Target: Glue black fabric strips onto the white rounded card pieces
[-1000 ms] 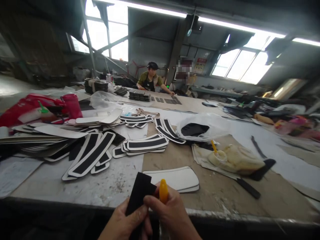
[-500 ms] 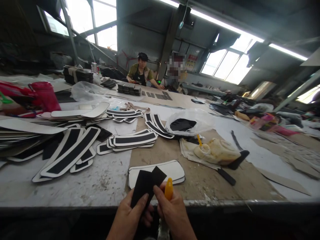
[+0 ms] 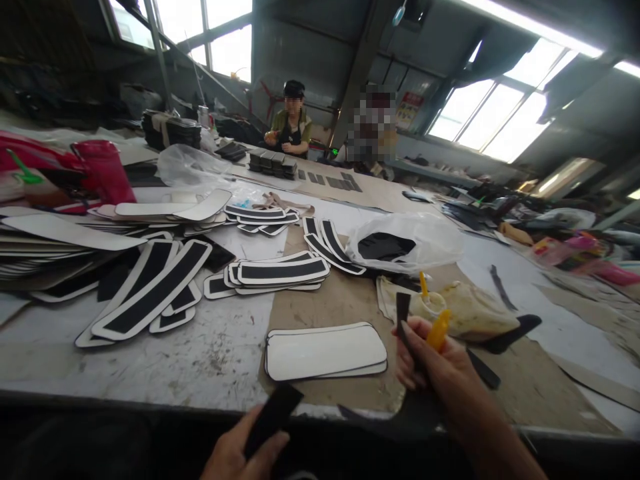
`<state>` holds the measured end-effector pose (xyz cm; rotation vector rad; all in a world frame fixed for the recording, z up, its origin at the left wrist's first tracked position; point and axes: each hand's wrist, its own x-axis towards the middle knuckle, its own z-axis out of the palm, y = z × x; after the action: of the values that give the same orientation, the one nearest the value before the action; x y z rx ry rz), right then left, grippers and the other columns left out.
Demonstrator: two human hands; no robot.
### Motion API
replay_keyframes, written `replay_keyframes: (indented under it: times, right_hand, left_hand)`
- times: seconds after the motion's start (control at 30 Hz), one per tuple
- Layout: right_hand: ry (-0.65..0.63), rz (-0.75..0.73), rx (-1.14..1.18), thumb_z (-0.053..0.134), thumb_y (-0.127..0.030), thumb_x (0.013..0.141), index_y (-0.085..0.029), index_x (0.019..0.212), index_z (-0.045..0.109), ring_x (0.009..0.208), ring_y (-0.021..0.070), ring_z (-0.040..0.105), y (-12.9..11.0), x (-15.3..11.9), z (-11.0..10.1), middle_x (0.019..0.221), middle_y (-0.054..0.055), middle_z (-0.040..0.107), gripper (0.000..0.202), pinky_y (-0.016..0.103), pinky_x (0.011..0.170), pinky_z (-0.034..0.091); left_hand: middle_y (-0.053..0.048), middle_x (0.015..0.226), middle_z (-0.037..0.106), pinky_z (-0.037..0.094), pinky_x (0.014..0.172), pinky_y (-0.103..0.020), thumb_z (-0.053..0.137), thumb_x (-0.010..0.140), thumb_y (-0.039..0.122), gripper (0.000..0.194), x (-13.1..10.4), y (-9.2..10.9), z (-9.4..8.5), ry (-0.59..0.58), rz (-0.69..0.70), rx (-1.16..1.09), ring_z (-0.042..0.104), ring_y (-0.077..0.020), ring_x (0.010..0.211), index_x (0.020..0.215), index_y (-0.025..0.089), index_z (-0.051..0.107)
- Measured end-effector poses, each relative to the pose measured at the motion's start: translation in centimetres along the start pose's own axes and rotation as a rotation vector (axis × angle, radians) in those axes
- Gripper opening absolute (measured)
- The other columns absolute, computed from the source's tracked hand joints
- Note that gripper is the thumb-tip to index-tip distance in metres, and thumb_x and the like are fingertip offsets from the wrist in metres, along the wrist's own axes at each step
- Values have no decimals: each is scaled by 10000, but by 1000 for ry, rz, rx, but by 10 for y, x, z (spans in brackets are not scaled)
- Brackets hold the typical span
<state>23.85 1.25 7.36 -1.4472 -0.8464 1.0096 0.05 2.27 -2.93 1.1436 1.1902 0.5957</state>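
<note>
a black strip is pinched in the left hand at the bottom centre, where half a second earlier both hands met on it. the right hand is now raised to the lower right, closed on a yellow tool and a second black piece. the left hand is cut off by the frame edge. black pieces are seen inside a clear bag.
</note>
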Motion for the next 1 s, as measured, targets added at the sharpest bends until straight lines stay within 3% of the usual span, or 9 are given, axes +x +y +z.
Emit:
replay_keyframes:
  times: [0.1,0.23,0.37,0.53,0.67,0.87,1.0]
  right_hand:
    - [-244,-3,-454,577,-405,750,-186,629,506,417,76,336,-6,17,3,489,-63,400,261,192,403,272]
    - [-539,-95,-831,575,-288,723,-185,524,518,431,83,364,10,40,34,475,-51,459,232,199,423,245]
    - [-600,-101,-932,607,-271,693,-196,526,546,398,87,379,26,61,62,441,-48,475,193,195,389,208]
    - [-653,-39,-973,593,-270,717,-193,540,562,389,88,382,30,78,76,430,-47,456,196,197,386,202]
    - [-678,4,-1013,587,-294,726,-179,635,625,427,94,412,33,86,79,484,-32,501,152,204,412,225]
    - [-773,35,-1083,541,-358,756,-160,807,666,497,100,441,39,95,83,571,-14,548,240,212,469,256]
    - [-825,36,-1150,556,-420,738,-160,788,669,478,99,419,37,95,79,547,-15,524,288,213,448,248]
  left_hand:
    - [80,403,378,232,382,-204,656,553,564,485,18,6,-21,223,-126,-98,321,-84,380,806,159,566]
    - [78,456,428,282,407,-197,673,563,495,522,42,24,-33,178,-191,-225,364,-83,416,912,132,537]
    - [56,483,467,302,414,-195,661,617,442,338,55,41,-34,57,-258,-245,390,-77,424,704,149,516]
    - [39,436,459,262,398,-176,668,611,438,352,68,50,-34,-78,-334,-228,378,-62,396,573,134,495]
    - [40,444,463,265,393,-166,708,553,395,336,77,50,-32,-73,-368,-211,385,-62,402,639,120,535]
    - [23,409,474,266,371,-187,681,561,384,305,82,53,-25,-21,-347,-111,396,-78,372,541,131,512]
    - [41,329,417,245,359,-202,633,591,362,293,82,57,-22,24,-350,-19,350,-78,321,461,157,470]
